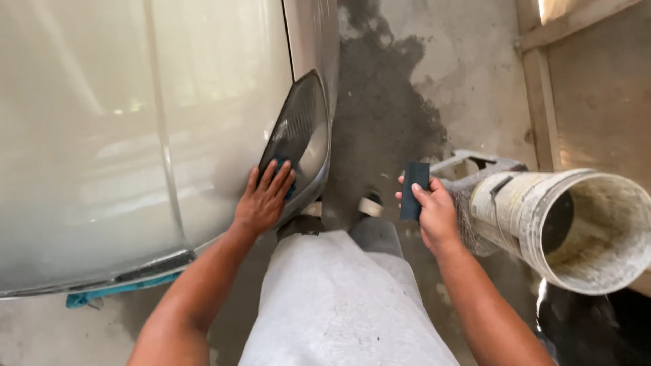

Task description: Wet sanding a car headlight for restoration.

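The left hand [263,198] is reaching forward, fingers spread, pressing what looks like a blue pad [283,169] flat against the car's headlight [298,132]. The right hand [434,213], arm bent, is gripping a dark block [413,190] upright beside a white bucket [576,227].

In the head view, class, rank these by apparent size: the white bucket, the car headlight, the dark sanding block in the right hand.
1. white bucket, though it lies nearer the camera
2. car headlight
3. dark sanding block, held by the right hand
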